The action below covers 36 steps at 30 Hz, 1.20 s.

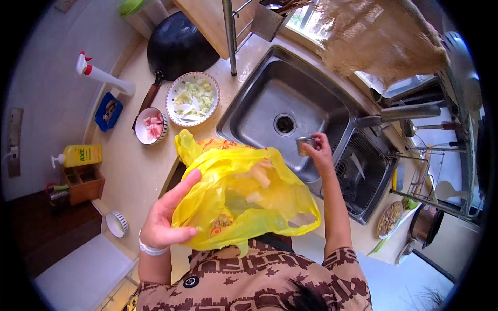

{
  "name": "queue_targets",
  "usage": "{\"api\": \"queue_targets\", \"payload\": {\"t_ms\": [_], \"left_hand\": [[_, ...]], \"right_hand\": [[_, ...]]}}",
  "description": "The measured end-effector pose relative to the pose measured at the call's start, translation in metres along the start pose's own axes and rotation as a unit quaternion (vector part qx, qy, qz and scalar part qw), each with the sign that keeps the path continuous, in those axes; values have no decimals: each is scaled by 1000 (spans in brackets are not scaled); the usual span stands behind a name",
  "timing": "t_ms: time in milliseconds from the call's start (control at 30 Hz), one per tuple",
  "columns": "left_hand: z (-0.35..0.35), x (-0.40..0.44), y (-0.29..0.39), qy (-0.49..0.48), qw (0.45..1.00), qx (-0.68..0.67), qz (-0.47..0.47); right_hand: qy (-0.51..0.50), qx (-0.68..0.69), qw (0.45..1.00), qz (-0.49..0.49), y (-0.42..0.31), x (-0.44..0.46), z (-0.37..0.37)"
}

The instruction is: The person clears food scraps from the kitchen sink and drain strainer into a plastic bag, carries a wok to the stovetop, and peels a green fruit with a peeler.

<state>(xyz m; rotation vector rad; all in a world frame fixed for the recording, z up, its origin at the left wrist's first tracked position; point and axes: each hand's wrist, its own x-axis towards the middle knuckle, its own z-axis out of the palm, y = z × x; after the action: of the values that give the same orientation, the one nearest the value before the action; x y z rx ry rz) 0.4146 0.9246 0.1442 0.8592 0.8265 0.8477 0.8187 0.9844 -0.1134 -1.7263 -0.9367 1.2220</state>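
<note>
My left hand (pixel 168 220) is closed on the left edge of a yellow plastic bag (pixel 244 192), thumb and fingers apart around it. The thin bag hangs in front of my body with its mouth spread, and some pale scraps show inside. Between the fingers of my right hand (pixel 320 151) is a small metal cup (pixel 304 145), held over the near right side of the steel sink (pixel 259 98). What the cup contains is too small to make out. A drain (pixel 284 124) shows in the basin floor.
Left of the sink stand a bowl of chopped cabbage (pixel 193 98), a small bowl of pink meat pieces (pixel 151 126) and a black wok (pixel 181 44). A smaller basin (pixel 360 173) adjoins the sink. A dish of peanuts (pixel 390 218) lies at the right.
</note>
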Motion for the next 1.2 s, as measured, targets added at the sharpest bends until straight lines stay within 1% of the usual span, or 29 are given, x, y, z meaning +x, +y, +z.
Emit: {"api": "queue_targets", "payload": {"t_ms": [67, 100, 133, 200, 233, 300, 333, 367, 400, 433, 500, 533, 600, 633, 700, 733, 767, 833, 867, 933, 967, 1000, 1033, 1067, 1100, 1133, 1167, 1200], "left_hand": [[-1, -3, -1, 16, 999, 32, 16], [3, -4, -1, 51, 999, 16, 8], [3, -6, -2, 53, 998, 17, 9], [3, -10, -7, 95, 995, 10, 7], [4, -12, -10, 127, 992, 7, 9], [5, -17, -18, 134, 991, -9, 23], [5, -16, -20, 139, 989, -27, 38], [6, -15, -20, 138, 989, -24, 52], [6, -15, -22, 138, 989, -23, 50], [6, -16, -24, 153, 987, -16, 54], [6, -17, -26, 175, 983, -4, 60], [6, -17, -27, 174, 983, -4, 60], [5, -19, -30, 190, 980, -7, 63], [7, -19, -33, 191, 980, -9, 63], [13, -20, -37, 267, 961, -12, 78], [14, -19, -38, 269, 960, -11, 78], [14, -19, -37, 267, 961, -9, 77], [15, -18, -37, 267, 961, -5, 75], [17, -17, -37, 269, 960, -5, 74], [18, -17, -36, 275, 959, -2, 73], [18, -17, -35, 253, 965, 4, 74], [17, -17, -34, 232, 970, 10, 77], [16, -16, -33, 237, 968, 12, 81], [15, -16, -31, 224, 973, 17, 58], [14, -17, -28, 212, 976, 22, 35], [13, -16, -22, 220, 974, 24, 40], [13, -12, -17, 199, 979, 40, 3], [12, -8, -12, 177, 982, 55, -32]], "right_hand": [[-50, -63, 996, 23, 50, 39, 6], [-18, -193, 980, -35, 89, 62, 10], [-4, -285, 958, -22, 92, 71, 20], [-22, -304, 952, -14, 145, 109, 32], [-23, -303, 953, -13, 142, 115, 39], [11, -355, 933, -53, 137, 120, 57], [10, -353, 934, -50, 142, 126, 63], [16, -359, 930, -74, 149, 132, 68], [22, -365, 926, -97, 157, 137, 71], [23, -365, 926, -95, 169, 141, 73], [137, -332, 921, -150, 180, 148, 72], [139, -332, 921, -150, 181, 150, 66], [180, -334, 925, -34, 182, 151, 48], [182, -332, 925, -24, 187, 157, 39], [162, -331, 929, -26, 186, 163, 32], [143, -328, 933, -28, 182, 165, 31], [140, -328, 934, -29, 177, 167, 33], [94, -374, 921, -55, 164, 171, 41], [90, -372, 922, -55, 163, 173, 45], [87, -432, 896, -64, 163, 176, 55], [83, -429, 897, -67, 170, 179, 58], [88, -439, 894, -38, 180, 183, 60], [91, -447, 890, -10, 187, 186, 59], [86, -446, 891, -15, 184, 183, 55], [55, -422, 905, -11, 174, 173, 49], [25, -397, 917, -9, 161, 164, 45], [19, -349, 935, -62, 151, 157, 40], [17, -245, 969, -38, 126, 146, 41]]}}
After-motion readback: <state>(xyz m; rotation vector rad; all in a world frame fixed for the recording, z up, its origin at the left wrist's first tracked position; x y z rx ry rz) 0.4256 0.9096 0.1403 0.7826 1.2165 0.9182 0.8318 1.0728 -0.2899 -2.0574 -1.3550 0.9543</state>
